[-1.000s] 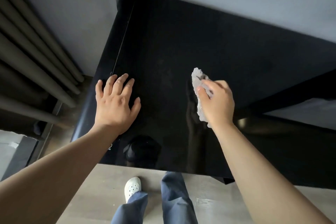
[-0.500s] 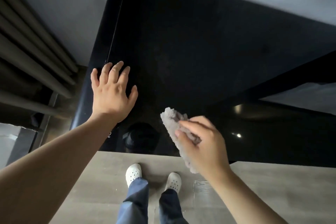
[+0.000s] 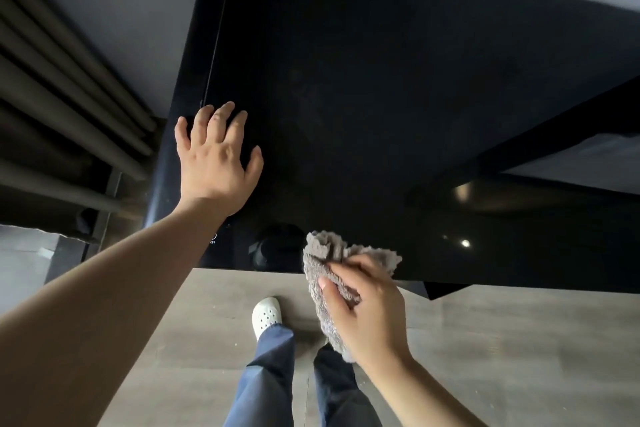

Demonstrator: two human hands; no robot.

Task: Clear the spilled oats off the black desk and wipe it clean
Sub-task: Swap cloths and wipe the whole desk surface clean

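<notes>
Now | right hand [image 3: 370, 315] fingers [image 3: 332, 295] curled round cloth [image 3: 329, 253] at desk [image 3: 381, 80] edge | left hand [image 3: 214, 163] flat on desk

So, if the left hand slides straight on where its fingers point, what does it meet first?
The way looks free: ahead of the left hand lies only bare black desk, as far as the dark picture shows.

Pretty slim pickings for text here. The only thing we can find is a tiny bit of white print [image 3: 212, 239] on the black desk [image 3: 381, 80], right by its near edge toward the left corner: a small curved logo-like mark with a few characters beneath it. It's way too small and blurry for us to read, so we've got nothing legible to report.
</notes>
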